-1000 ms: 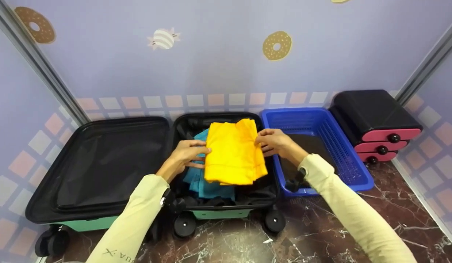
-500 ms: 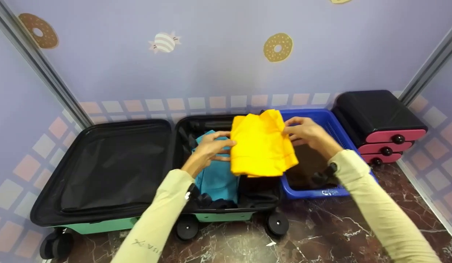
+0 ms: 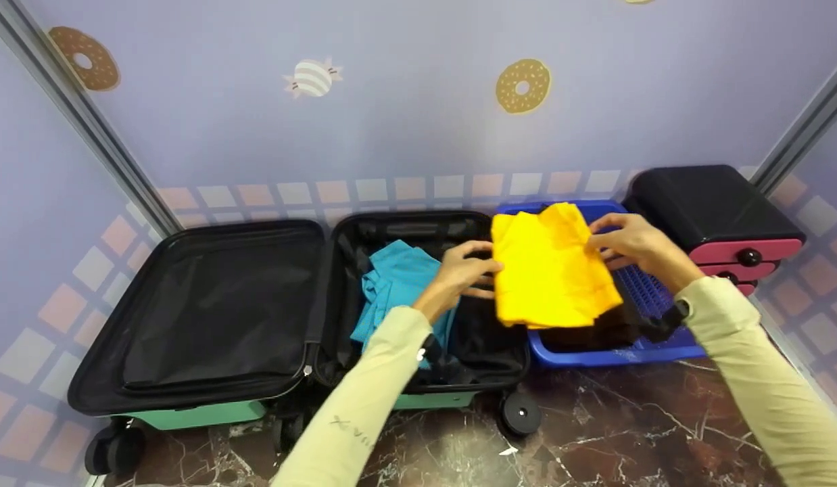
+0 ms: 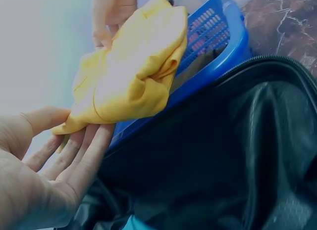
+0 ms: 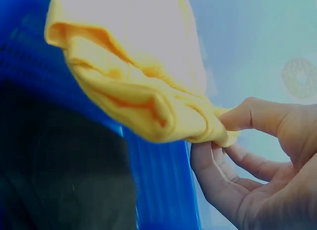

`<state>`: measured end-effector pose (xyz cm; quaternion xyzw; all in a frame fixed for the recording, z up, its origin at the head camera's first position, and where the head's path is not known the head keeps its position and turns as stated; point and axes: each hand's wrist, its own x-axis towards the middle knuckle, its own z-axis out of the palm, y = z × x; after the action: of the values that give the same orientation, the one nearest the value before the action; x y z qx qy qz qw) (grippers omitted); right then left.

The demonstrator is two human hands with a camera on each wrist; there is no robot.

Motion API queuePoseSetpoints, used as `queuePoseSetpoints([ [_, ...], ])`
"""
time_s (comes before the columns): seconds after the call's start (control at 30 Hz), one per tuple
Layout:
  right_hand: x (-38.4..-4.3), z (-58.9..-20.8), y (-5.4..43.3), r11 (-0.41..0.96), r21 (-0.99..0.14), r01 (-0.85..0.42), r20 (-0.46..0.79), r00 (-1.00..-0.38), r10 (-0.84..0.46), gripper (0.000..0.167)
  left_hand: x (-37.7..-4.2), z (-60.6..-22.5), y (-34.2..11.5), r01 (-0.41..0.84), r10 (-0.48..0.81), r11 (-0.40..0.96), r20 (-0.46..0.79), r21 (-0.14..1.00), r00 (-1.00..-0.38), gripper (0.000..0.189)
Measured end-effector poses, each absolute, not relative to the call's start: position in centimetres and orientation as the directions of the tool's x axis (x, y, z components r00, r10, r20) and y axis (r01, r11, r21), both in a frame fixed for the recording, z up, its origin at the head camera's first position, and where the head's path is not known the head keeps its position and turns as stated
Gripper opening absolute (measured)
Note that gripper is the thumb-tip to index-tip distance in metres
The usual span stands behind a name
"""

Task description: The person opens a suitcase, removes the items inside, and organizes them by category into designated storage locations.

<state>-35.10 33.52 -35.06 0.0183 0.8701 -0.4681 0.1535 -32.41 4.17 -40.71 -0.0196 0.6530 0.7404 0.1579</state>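
Note:
A folded yellow cloth garment (image 3: 550, 270) is held up between both hands, over the blue basket's left part. My left hand (image 3: 459, 272) pinches its left edge, thumb on top and fingers beneath, as the left wrist view shows. On the opposite edge, my right hand (image 3: 638, 247) pinches the cloth between thumb and fingers, seen closely in the right wrist view. Below, the blue plastic basket (image 3: 594, 358) has a dark folded cloth (image 5: 64, 161) inside, partly hidden by the yellow one. Turquoise folded cloth (image 3: 398, 277) lies in the open suitcase's right half (image 3: 486, 352).
The suitcase's lid half (image 3: 216, 304) lies open at the left, black-lined with a green shell. Black wheels (image 3: 520, 412) stick out at the front. A black drawer box (image 3: 716, 203) with pink fronts stands right of the basket. A patterned wall rises behind.
Both hands have carried the yellow garment rightward, from above the suitcase's right half to above the basket. The turquoise cloth beneath is now uncovered.

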Motion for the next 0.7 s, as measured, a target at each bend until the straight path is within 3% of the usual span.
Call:
queuePoseSetpoints([
  [0.37,-35.2,-34.6,36.7,0.661,-0.729,0.178,-0.274,-0.961,-0.043,0.038,-32.4,-41.4,9.4,-0.182,0.181,-0.098,-0.163,0.978,-0.97,0.043],
  [0.57,-34.8,-34.7,37.8,0.712,-0.683,0.163,-0.233,-0.973,0.0,0.034,-32.3,-41.2,9.8,-0.252,0.281,-0.055,-0.227,0.966,-0.932,0.055],
  [0.7,-34.8,-34.9,38.1,0.721,-0.671,0.173,-0.262,-0.965,-0.013,0.031,-32.3,-41.1,9.3,-0.28,0.292,-0.041,-0.257,0.959,-0.921,0.052],
])
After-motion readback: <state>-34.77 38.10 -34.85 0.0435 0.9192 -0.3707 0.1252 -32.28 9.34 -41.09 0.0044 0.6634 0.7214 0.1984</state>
